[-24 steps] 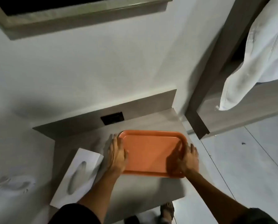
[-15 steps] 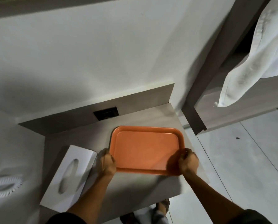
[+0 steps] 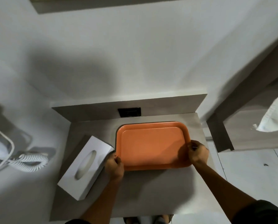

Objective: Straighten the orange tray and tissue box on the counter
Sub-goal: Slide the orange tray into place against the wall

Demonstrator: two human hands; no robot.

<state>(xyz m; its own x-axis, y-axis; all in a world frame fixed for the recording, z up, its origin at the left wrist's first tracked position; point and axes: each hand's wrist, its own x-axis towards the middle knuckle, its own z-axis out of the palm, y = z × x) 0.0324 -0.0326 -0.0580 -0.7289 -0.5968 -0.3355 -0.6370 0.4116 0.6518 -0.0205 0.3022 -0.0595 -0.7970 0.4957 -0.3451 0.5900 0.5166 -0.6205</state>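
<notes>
An orange tray [image 3: 151, 146] lies flat on the grey counter [image 3: 151, 196], its long side nearly parallel to the back panel. My left hand [image 3: 115, 165] grips the tray's near left corner. Closed on the rim at the right edge is my right hand [image 3: 198, 152]. A white tissue box [image 3: 85, 165] sits left of the tray, turned at an angle, its far corner close to the tray's left edge and to my left hand.
A dark wall socket [image 3: 129, 112] sits in the back panel just behind the tray. A white coiled cord [image 3: 28, 160] hangs on the wall to the left. A wooden bed frame [image 3: 228, 126] with a white pillow [image 3: 274, 117] stands at the right.
Both hands went from lying flat on the tray's sides to gripping its near corners. The tray now sits squarer to the back panel.
</notes>
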